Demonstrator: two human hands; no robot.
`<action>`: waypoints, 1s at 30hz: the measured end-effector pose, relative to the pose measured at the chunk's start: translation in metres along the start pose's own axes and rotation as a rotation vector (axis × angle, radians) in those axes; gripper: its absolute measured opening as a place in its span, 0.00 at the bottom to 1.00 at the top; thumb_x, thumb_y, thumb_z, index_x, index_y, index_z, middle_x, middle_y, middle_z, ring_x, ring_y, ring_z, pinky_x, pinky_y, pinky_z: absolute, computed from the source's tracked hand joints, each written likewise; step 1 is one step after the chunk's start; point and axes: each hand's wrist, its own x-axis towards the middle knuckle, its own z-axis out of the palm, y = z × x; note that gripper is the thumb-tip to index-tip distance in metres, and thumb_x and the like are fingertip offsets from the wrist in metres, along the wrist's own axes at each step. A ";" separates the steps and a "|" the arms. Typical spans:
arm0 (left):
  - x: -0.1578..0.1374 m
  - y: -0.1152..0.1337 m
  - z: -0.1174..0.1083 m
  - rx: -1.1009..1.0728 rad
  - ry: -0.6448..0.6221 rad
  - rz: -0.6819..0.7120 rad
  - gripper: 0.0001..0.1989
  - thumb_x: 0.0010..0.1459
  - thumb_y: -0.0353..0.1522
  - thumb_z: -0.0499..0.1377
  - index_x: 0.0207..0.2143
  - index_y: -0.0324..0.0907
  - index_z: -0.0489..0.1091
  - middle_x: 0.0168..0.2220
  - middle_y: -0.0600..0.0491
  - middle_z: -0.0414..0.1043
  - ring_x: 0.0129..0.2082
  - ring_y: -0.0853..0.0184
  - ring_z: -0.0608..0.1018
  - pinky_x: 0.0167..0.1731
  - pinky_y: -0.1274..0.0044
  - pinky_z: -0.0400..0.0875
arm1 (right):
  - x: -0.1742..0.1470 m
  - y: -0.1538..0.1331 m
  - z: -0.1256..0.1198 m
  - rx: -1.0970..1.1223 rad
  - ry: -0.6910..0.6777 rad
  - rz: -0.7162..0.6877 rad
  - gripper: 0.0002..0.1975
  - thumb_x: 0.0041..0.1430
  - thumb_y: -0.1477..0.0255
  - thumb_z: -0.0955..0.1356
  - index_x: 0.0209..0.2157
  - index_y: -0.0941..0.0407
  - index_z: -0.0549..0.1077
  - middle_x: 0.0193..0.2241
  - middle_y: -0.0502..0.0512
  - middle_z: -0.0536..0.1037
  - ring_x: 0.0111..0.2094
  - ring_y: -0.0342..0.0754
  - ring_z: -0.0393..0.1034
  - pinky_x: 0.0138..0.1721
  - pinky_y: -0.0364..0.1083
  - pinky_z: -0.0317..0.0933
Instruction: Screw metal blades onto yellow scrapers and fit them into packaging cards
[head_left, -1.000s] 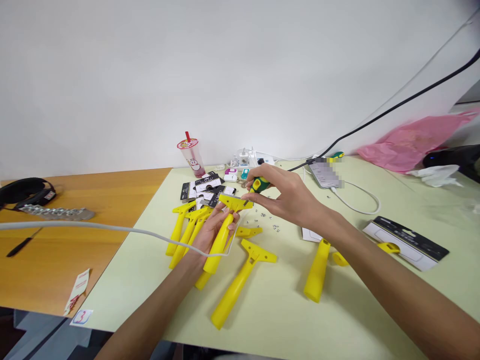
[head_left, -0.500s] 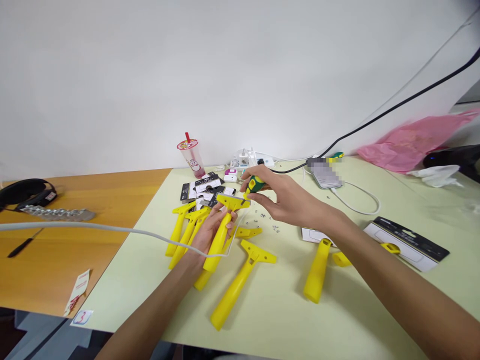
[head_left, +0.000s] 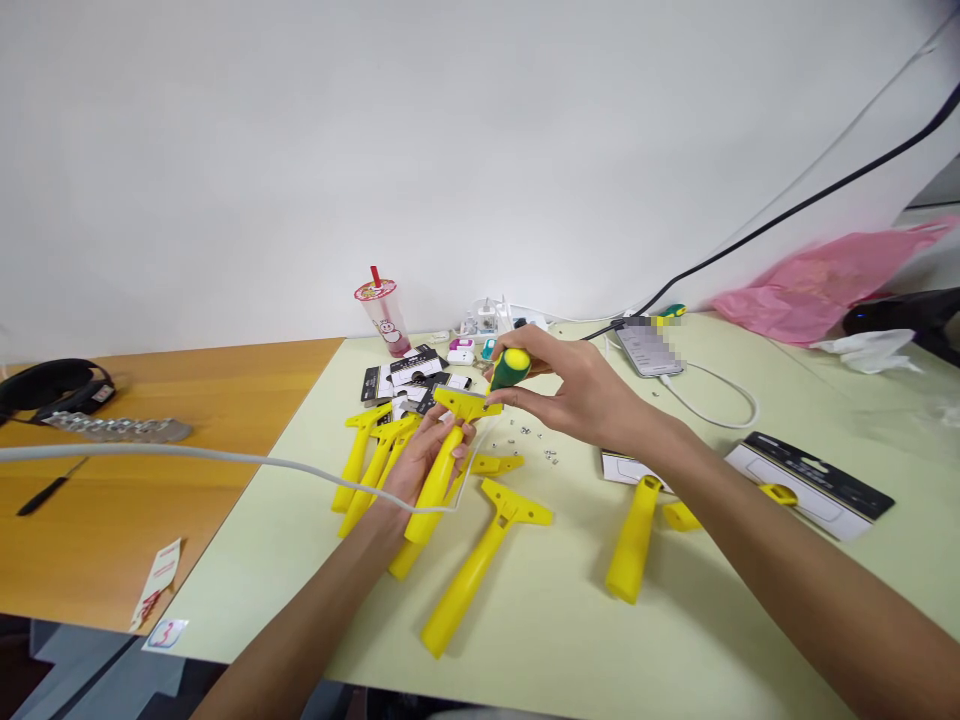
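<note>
Grasping yellow scraper [head_left: 436, 485] in left hand [head_left: 414, 467], above table [head_left: 570, 620], toward its left edge | pinching green-and-yellow screwdriver [head_left: 512, 368] in right hand [head_left: 581, 390], at right end of scraper's head | close to small metal parts [head_left: 552, 458] scattered on table

Left hand [head_left: 421, 458] bare, right hand [head_left: 581, 388] bare; slender forearms [head_left: 322, 595] bare.

a white sticker [head_left: 166, 634] on the pale tabletop [head_left: 570, 620] reads "3".

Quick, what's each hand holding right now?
Left hand: closed around a yellow scraper.
Right hand: closed, fingers pinching a green-and-yellow screwdriver.
</note>
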 end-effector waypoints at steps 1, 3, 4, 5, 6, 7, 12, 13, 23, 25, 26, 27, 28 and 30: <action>0.000 0.000 0.000 0.001 -0.002 0.000 0.20 0.60 0.27 0.73 0.49 0.48 0.69 0.44 0.52 0.76 0.35 0.71 0.82 0.27 0.85 0.74 | 0.000 0.000 0.000 -0.006 0.005 -0.003 0.15 0.70 0.62 0.74 0.53 0.50 0.71 0.47 0.55 0.81 0.42 0.51 0.80 0.51 0.54 0.80; 0.000 0.000 0.001 -0.005 -0.002 0.000 0.21 0.59 0.27 0.73 0.49 0.48 0.68 0.44 0.52 0.77 0.35 0.71 0.82 0.27 0.85 0.75 | 0.000 0.001 0.000 -0.008 0.008 -0.010 0.16 0.69 0.63 0.75 0.53 0.50 0.71 0.48 0.55 0.81 0.41 0.50 0.80 0.50 0.53 0.79; 0.000 0.000 0.001 -0.009 0.000 0.001 0.21 0.59 0.26 0.74 0.49 0.47 0.68 0.44 0.53 0.76 0.36 0.71 0.82 0.27 0.85 0.75 | 0.000 0.001 0.001 -0.004 0.009 -0.014 0.16 0.69 0.63 0.75 0.53 0.50 0.71 0.48 0.55 0.81 0.41 0.50 0.80 0.50 0.52 0.79; 0.000 0.001 0.002 -0.017 0.003 0.003 0.22 0.59 0.26 0.74 0.49 0.47 0.68 0.44 0.53 0.76 0.36 0.71 0.83 0.27 0.86 0.74 | 0.000 0.000 0.001 0.002 0.009 -0.019 0.16 0.69 0.64 0.75 0.53 0.50 0.72 0.48 0.55 0.81 0.42 0.50 0.80 0.50 0.52 0.78; 0.001 0.001 0.002 -0.027 0.007 0.007 0.22 0.59 0.25 0.74 0.49 0.47 0.68 0.44 0.53 0.76 0.37 0.71 0.83 0.27 0.86 0.74 | 0.000 -0.001 0.001 0.005 0.001 -0.022 0.15 0.70 0.64 0.74 0.54 0.50 0.72 0.48 0.55 0.82 0.42 0.50 0.80 0.50 0.52 0.78; 0.001 0.002 0.003 -0.041 0.012 0.014 0.22 0.58 0.24 0.74 0.49 0.47 0.68 0.44 0.53 0.76 0.38 0.71 0.83 0.27 0.86 0.74 | 0.000 -0.003 0.001 0.002 -0.012 -0.025 0.14 0.71 0.65 0.74 0.54 0.50 0.72 0.48 0.55 0.82 0.43 0.50 0.80 0.50 0.51 0.77; 0.000 0.002 0.008 -0.075 0.027 0.039 0.20 0.60 0.24 0.72 0.48 0.46 0.67 0.45 0.51 0.76 0.38 0.72 0.83 0.28 0.87 0.74 | 0.001 -0.013 -0.003 -0.048 -0.034 -0.048 0.10 0.72 0.67 0.73 0.52 0.49 0.74 0.48 0.53 0.84 0.44 0.50 0.81 0.48 0.49 0.75; 0.000 0.002 0.008 -0.074 0.030 0.046 0.20 0.60 0.24 0.72 0.48 0.46 0.68 0.45 0.51 0.76 0.38 0.71 0.83 0.28 0.87 0.74 | 0.001 -0.014 -0.004 -0.052 -0.009 -0.048 0.11 0.72 0.68 0.73 0.52 0.49 0.74 0.48 0.53 0.84 0.44 0.50 0.81 0.48 0.50 0.75; -0.003 0.009 0.012 -0.119 0.013 0.112 0.19 0.59 0.22 0.70 0.48 0.47 0.71 0.48 0.52 0.76 0.39 0.72 0.82 0.27 0.88 0.71 | 0.005 -0.005 -0.027 -0.036 0.077 0.254 0.22 0.63 0.55 0.78 0.50 0.51 0.72 0.37 0.53 0.85 0.36 0.53 0.82 0.42 0.52 0.77; -0.004 0.010 0.013 -0.127 0.012 0.143 0.18 0.59 0.21 0.69 0.47 0.47 0.71 0.46 0.52 0.76 0.38 0.73 0.82 0.26 0.88 0.70 | 0.005 0.005 -0.032 -0.097 -0.068 0.332 0.20 0.63 0.56 0.77 0.49 0.50 0.71 0.36 0.53 0.85 0.36 0.54 0.82 0.39 0.51 0.75; -0.005 0.010 0.014 -0.126 0.012 0.158 0.18 0.59 0.21 0.69 0.46 0.47 0.71 0.46 0.52 0.75 0.38 0.73 0.81 0.26 0.88 0.69 | 0.004 0.011 -0.033 -0.132 -0.145 0.363 0.19 0.63 0.58 0.77 0.48 0.50 0.71 0.35 0.53 0.85 0.36 0.54 0.81 0.38 0.51 0.73; -0.005 0.010 0.014 -0.122 0.008 0.169 0.17 0.59 0.21 0.69 0.46 0.47 0.71 0.46 0.52 0.75 0.38 0.73 0.81 0.26 0.88 0.68 | 0.004 0.016 -0.033 -0.167 -0.222 0.394 0.17 0.63 0.60 0.76 0.48 0.50 0.71 0.35 0.52 0.85 0.35 0.54 0.81 0.37 0.50 0.72; -0.006 0.010 0.015 -0.117 0.002 0.175 0.17 0.60 0.22 0.69 0.46 0.47 0.72 0.46 0.52 0.75 0.38 0.73 0.81 0.25 0.88 0.68 | 0.003 0.020 -0.033 -0.197 -0.297 0.420 0.16 0.64 0.62 0.76 0.47 0.50 0.71 0.34 0.52 0.84 0.35 0.54 0.80 0.36 0.50 0.69; -0.006 0.009 0.014 -0.110 -0.014 0.175 0.17 0.60 0.22 0.69 0.46 0.47 0.73 0.45 0.52 0.74 0.38 0.73 0.81 0.25 0.88 0.68 | 0.002 0.027 -0.031 -0.237 -0.417 0.461 0.14 0.63 0.64 0.75 0.46 0.50 0.71 0.33 0.51 0.83 0.33 0.53 0.78 0.34 0.48 0.65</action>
